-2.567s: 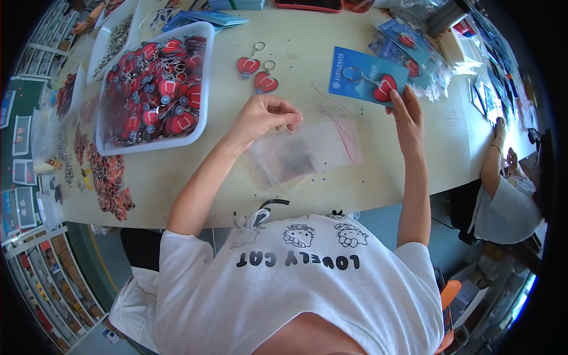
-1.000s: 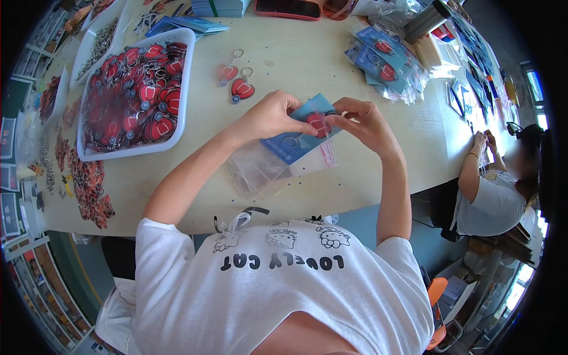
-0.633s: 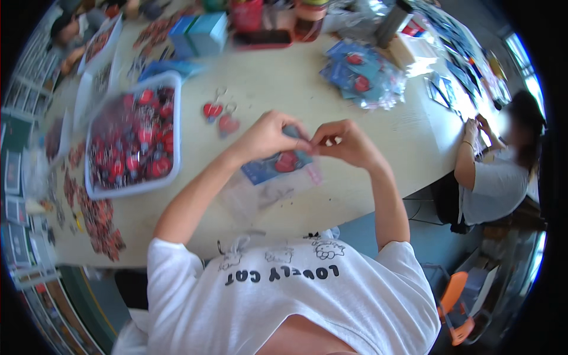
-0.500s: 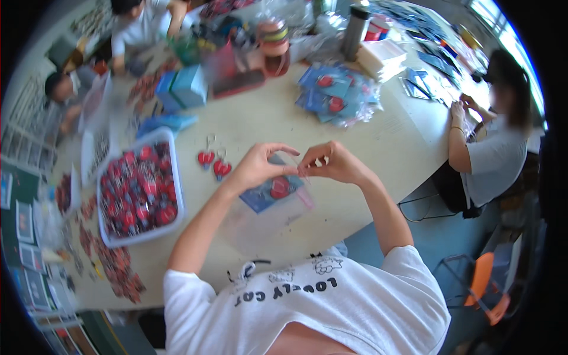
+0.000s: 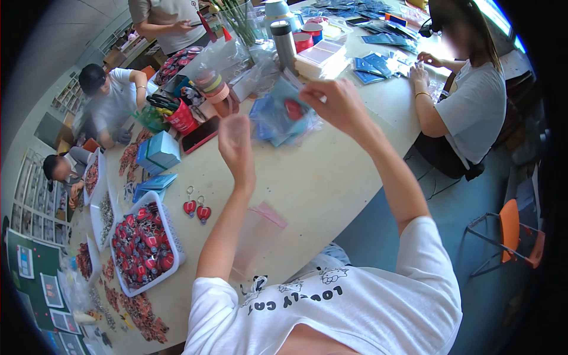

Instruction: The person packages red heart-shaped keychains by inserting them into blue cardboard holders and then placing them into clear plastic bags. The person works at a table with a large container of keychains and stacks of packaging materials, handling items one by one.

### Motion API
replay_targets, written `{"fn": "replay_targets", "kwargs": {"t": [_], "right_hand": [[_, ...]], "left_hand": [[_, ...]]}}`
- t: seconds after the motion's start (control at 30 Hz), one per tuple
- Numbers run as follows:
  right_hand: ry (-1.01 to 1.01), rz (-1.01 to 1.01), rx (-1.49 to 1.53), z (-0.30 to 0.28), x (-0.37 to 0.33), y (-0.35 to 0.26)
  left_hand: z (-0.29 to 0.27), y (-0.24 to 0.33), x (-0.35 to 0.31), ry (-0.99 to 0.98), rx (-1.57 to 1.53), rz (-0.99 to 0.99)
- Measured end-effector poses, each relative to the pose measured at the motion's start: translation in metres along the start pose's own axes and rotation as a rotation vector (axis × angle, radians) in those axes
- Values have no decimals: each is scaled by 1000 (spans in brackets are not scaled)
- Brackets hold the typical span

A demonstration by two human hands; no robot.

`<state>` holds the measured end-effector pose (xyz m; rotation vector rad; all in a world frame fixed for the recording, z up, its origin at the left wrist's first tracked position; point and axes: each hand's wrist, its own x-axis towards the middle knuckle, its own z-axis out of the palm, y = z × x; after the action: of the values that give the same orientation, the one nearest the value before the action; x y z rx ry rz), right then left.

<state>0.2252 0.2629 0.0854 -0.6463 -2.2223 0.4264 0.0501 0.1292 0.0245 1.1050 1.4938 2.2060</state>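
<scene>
Two keychains (image 5: 203, 213) lie loose; those in the one large tub (image 5: 172, 241) are too jumbled to count. Three trays (image 5: 96, 220) stand beside it. There is one flat clear bag (image 5: 254, 235), one phone (image 5: 199, 136), one blue box (image 5: 158, 152), one pen cup (image 5: 183, 121), one steel flask (image 5: 284, 46) and one vase (image 5: 252, 35). The bagged cards (image 5: 278, 124) overlap too much to number. One orange chair (image 5: 509, 234) is at right, and four other people (image 5: 467, 112) are in view.
</scene>
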Motion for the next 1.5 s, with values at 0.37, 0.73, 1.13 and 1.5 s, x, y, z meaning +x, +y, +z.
{"fn": "replay_targets", "kwargs": {"t": [0.37, 0.73, 1.13, 1.5], "right_hand": [[92, 367, 812, 60, 79, 92], [-427, 563, 497, 75, 39, 125], [-545, 396, -25, 164, 94, 187], [-698, 265, -107, 166, 120, 208]], "left_hand": [[69, -66, -63, 325, -199, -482], [83, -112, -12, 624, 47, -460], [72, -136, 35, 669, 432, -545], [79, -161, 14, 430, 566, -255]]}}
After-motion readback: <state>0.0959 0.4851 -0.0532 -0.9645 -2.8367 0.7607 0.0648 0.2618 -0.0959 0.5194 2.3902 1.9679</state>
